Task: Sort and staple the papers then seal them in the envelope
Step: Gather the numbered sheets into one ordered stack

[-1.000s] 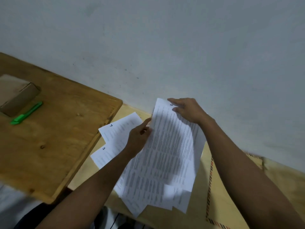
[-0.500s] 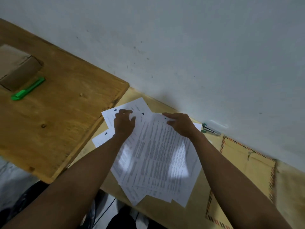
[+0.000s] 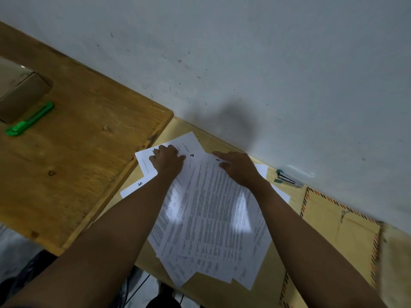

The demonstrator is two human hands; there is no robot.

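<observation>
Loose papers (image 3: pixel 213 218) fanned on desk (image 3: pixel 273 283), L hand (image 3: pixel 168 162) grip curled on upper sheets, R hand (image 3: pixel 239 168) grip spread flat on top pg, stapler (image 3: pixel 289 178) & envelope (image 3: pixel 342 236) at R.

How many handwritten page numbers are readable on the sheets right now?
3. A "5" on the sheet sticking out at the pile's left edge, a "2" beside the left hand, and a "1" by the right hand. More may be hidden under hands or sheets.

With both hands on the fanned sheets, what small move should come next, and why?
Probably slide the sheet marked 2 under the sheet marked 1. The left hand rests by the 2, the right hand on the 1, and the papers lie fanned and unsquared, so stapling looks premature; the stapler lies untouched by the wall.
</observation>
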